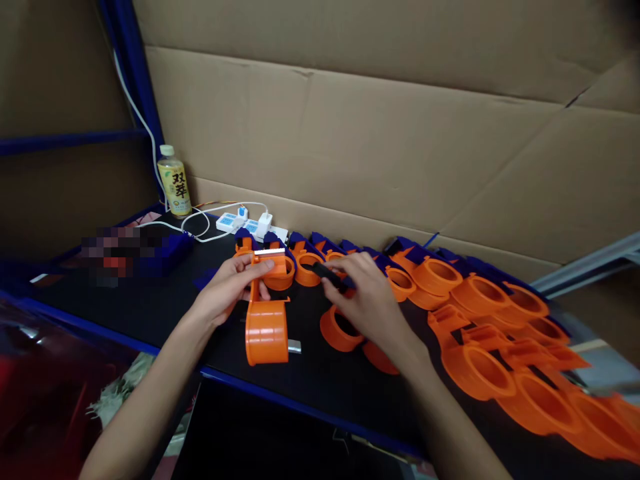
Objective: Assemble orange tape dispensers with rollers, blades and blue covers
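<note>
My left hand [233,283] is closed on an orange tape dispenser [267,331]. Its white toothed cutting edge [270,252] points up, and its round drum hangs below my fingers. A short metal-coloured tab [295,346] sticks out beside the drum. To the right, my right hand [367,293] pinches a slim black piece [327,274] with a narrow end toward the left; its exact kind I cannot make out. Under and beside the right hand lie more orange dispensers [336,331], partly covered by it. Behind both hands runs a row of orange dispensers with blue parts [307,260].
Many orange dispensers [480,370] crowd the right side of the black tabletop [310,390]. At the back stand a yellow-labelled bottle [175,183] and a white power strip [253,227] with cables. A cardboard wall [350,147] closes off the rear. A blurred patch covers items at left.
</note>
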`<action>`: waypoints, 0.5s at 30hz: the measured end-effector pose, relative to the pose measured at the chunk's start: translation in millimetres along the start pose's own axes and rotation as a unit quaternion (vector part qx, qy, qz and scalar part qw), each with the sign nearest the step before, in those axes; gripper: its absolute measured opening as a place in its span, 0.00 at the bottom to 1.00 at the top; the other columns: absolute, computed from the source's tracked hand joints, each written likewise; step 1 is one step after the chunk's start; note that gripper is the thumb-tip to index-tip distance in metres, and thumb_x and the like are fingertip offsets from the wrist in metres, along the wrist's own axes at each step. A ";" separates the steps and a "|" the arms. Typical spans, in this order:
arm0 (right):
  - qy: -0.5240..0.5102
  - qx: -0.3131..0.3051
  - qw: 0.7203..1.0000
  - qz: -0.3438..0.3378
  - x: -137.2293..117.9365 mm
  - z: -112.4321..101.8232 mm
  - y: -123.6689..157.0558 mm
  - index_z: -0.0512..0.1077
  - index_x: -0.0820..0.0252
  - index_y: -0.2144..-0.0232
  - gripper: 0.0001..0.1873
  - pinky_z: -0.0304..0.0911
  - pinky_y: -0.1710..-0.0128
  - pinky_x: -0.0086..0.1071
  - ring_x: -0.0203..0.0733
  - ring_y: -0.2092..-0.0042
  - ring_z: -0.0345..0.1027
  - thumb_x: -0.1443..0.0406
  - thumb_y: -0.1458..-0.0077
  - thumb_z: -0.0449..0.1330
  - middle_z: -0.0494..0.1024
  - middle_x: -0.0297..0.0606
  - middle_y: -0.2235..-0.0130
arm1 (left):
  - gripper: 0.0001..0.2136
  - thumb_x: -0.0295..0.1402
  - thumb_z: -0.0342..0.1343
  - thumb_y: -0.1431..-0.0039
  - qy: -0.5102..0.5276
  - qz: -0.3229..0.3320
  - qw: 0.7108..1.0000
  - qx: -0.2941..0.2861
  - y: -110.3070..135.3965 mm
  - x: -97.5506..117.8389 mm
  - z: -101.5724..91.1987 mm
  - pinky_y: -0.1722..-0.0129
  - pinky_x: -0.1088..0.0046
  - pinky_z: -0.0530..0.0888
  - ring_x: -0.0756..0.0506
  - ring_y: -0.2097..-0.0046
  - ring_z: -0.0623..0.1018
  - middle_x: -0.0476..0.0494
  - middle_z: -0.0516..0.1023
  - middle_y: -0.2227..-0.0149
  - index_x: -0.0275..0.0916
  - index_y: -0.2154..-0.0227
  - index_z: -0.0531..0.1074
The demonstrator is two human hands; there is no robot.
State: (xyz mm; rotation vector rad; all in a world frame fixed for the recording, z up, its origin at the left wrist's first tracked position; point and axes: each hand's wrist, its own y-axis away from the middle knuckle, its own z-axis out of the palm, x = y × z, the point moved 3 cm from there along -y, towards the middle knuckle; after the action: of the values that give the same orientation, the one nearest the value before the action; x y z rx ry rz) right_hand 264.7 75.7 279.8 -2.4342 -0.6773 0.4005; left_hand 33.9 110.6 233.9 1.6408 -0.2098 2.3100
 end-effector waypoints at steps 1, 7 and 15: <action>-0.037 0.030 0.999 -0.003 -1.3 -8.4 -1.9 0.75 0.59 0.53 0.10 0.67 0.54 0.40 0.47 0.54 0.70 0.65 0.37 0.60 0.78 0.43 0.57 | 0.17 0.42 0.69 0.46 -0.014 0.001 1.000 -0.002 -0.1 -2.1 3.4 0.75 0.78 0.73 0.51 0.77 0.77 0.47 0.79 0.76 0.35 0.60 0.78; -0.069 0.015 0.996 -0.055 -22.1 -5.7 -3.3 0.73 0.55 0.44 0.16 0.68 0.52 0.40 0.45 0.52 0.70 0.66 0.34 0.59 0.77 0.42 0.53 | 0.18 0.45 0.67 0.44 -0.080 -0.003 0.996 -0.038 4.6 -10.8 26.1 0.76 0.78 0.69 0.49 0.73 0.80 0.46 0.80 0.74 0.37 0.58 0.75; -0.072 0.047 0.994 -0.070 -30.7 16.6 1.7 0.75 0.51 0.47 0.16 0.68 0.57 0.38 0.43 0.53 0.68 0.69 0.33 0.57 0.76 0.42 0.53 | 0.14 0.44 0.63 0.40 -0.122 0.045 0.990 -0.061 6.1 -13.5 37.2 0.76 0.75 0.64 0.47 0.74 0.78 0.50 0.75 0.76 0.38 0.61 0.72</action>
State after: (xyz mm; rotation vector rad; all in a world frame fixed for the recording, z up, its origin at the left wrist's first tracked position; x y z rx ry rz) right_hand 233.0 65.1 269.5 -2.2686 -0.8655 0.5422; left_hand 69.4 92.0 234.1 1.8828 -0.4790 2.1064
